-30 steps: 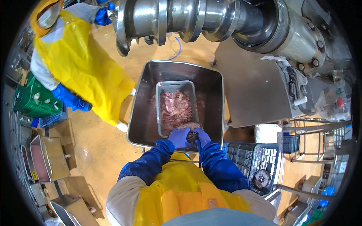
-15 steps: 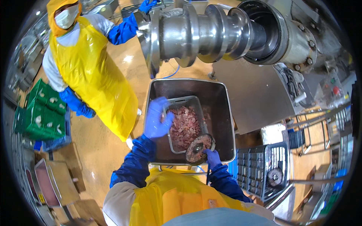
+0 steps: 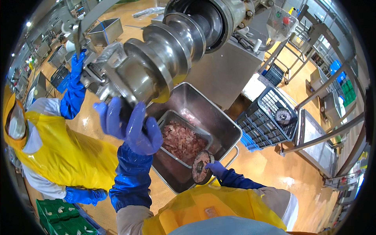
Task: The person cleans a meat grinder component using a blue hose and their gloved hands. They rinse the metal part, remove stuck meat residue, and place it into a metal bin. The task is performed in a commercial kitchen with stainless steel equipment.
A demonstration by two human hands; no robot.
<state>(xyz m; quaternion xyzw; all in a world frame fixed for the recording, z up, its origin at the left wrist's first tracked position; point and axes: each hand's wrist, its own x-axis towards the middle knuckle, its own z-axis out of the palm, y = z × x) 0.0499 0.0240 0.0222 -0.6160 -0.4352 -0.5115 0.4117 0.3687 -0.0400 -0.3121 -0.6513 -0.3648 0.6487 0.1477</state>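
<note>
My left hand [image 3: 133, 127], in a blue-purple glove, is raised at the near end of a large steel auger [image 3: 156, 58]. Its fingers are spread and curved in front of the dark end piece; whether they touch it I cannot tell. My right hand [image 3: 216, 169] grips the edge of a round grinder plate [image 3: 202, 166] with minced meat stuck to its face. The plate is tilted on edge over the near rim of a deep steel tub [image 3: 223, 125]. Inside the tub sits a grey plastic crate [image 3: 207, 137] holding pink meat scraps [image 3: 182, 139].
A co-worker [image 3: 66, 145] in a yellow apron stands at the left, one blue-sleeved arm raised near the auger's end. A dark crate [image 3: 260, 121] with a round toothed part [image 3: 282, 116] stands right of the tub. Green crates [image 3: 58, 213] are at lower left. Metal rails [image 3: 333, 131] run along the right.
My view has turned to the right. My left hand has risen from over the meat crate to the auger's end. The right hand still holds the plate, now tilted more on edge.
</note>
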